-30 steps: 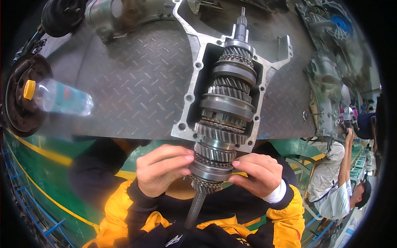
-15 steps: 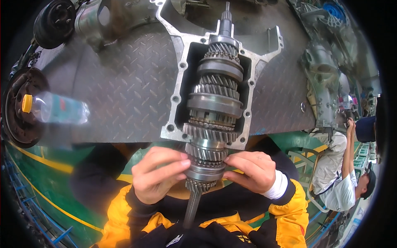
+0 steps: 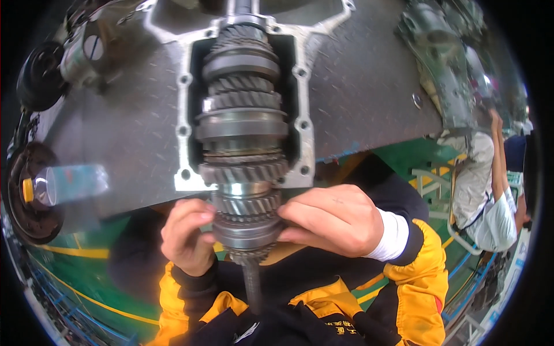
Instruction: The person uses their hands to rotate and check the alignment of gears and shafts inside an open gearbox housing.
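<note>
I hold my left hand point(image 3: 189, 236) half curled at the left side of the ring point(image 3: 247, 232), thumb and fingertips parted by a small gap; whether they touch the metal I cannot tell; my right hand point(image 3: 334, 222) has its fingertips close against the opposite side, bent and nearly together, though how firmly they grip I cannot tell; the ring sits between both hands, around the shaft point(image 3: 252, 285), whose ridged end runs from the grip toward the body; just beyond my fingertips is a slanted-tooth gear point(image 3: 247, 203); farther from the grip, more gears lie along the housing point(image 3: 303, 144), which rests on the table point(image 3: 363, 98); well left of my left hand lies a bottle point(image 3: 78, 183) with a yellow cap; well right of my right hand sits another person point(image 3: 490, 225).
</note>
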Motion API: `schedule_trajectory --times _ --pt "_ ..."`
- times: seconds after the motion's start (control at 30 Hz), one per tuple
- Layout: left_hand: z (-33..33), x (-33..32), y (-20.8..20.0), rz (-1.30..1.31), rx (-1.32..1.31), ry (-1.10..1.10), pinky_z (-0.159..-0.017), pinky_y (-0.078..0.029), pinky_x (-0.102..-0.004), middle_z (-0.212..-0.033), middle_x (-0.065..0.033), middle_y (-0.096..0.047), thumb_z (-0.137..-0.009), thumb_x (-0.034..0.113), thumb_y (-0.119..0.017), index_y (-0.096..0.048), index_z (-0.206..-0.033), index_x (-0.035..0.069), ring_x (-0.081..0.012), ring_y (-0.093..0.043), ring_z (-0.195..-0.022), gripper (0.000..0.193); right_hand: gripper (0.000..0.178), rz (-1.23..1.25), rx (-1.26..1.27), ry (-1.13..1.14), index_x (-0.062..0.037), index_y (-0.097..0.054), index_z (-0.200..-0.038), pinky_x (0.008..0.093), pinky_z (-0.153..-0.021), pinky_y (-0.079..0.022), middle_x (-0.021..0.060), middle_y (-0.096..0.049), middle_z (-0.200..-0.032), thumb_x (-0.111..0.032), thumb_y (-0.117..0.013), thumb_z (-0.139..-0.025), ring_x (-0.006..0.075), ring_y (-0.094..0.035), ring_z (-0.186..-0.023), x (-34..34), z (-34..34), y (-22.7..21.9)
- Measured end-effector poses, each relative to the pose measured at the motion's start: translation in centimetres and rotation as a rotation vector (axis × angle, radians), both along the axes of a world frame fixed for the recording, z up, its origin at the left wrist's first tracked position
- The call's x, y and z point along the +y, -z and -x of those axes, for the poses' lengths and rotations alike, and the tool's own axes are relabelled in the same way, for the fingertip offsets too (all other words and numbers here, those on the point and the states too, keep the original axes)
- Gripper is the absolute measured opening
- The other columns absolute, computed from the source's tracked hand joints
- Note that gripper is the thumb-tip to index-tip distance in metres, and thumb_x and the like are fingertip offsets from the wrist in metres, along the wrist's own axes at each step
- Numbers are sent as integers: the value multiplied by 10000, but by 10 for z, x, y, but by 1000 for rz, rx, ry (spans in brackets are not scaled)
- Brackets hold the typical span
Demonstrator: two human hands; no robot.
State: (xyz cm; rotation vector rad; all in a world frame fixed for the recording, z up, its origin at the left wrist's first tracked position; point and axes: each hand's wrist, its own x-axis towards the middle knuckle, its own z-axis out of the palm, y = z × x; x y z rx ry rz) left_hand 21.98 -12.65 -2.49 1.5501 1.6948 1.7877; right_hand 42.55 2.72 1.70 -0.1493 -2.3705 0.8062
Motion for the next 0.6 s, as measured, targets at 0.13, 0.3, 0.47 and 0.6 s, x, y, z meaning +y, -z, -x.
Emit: schedule_trajectory --times 0.13,0.3,0.47,0.6 --pt "3 -16 13 38 -11 -60 -828 -482 -342 -1027 -184 -633 -945 322 -690 -588 -1108 -25 -249 -604 -892 396 245 14 112 43 14 -605 -915 322 -485 -504 74 -567 -750 -136 -751 -788 213 -618 -602 -6 7 5" --pt "10 -27 0 51 96 8 -970 -477 -362 -1274 -181 -549 -949 29 -579 -559 -1215 -14 -261 -591 -1087 270 237 -86 -85 27 36 -639 -876 292 -480 -513 81 -591 -721 -113 -737 -720 202 -617 -576 -1 -5 10" --pt "16 -38 -22 186 316 -85 -985 -477 -360 -1321 -164 -530 -984 206 -584 -535 -1254 -45 -248 -572 -1124 372 285 -50 -157 255 62 -695 -943 265 -495 -504 108 -657 -808 -117 -677 -721 209 -629 -591 -2 -46 -3" --pt "-5 -49 -28 119 281 -218 -935 -501 -340 -1270 -177 -564 -1010 495 -473 -505 -1270 -52 -242 -586 -1100 607 261 -4 -335 373 21 -715 -947 277 -576 -472 74 -641 -847 -87 -699 -710 181 -601 -695 -45 -81 7"
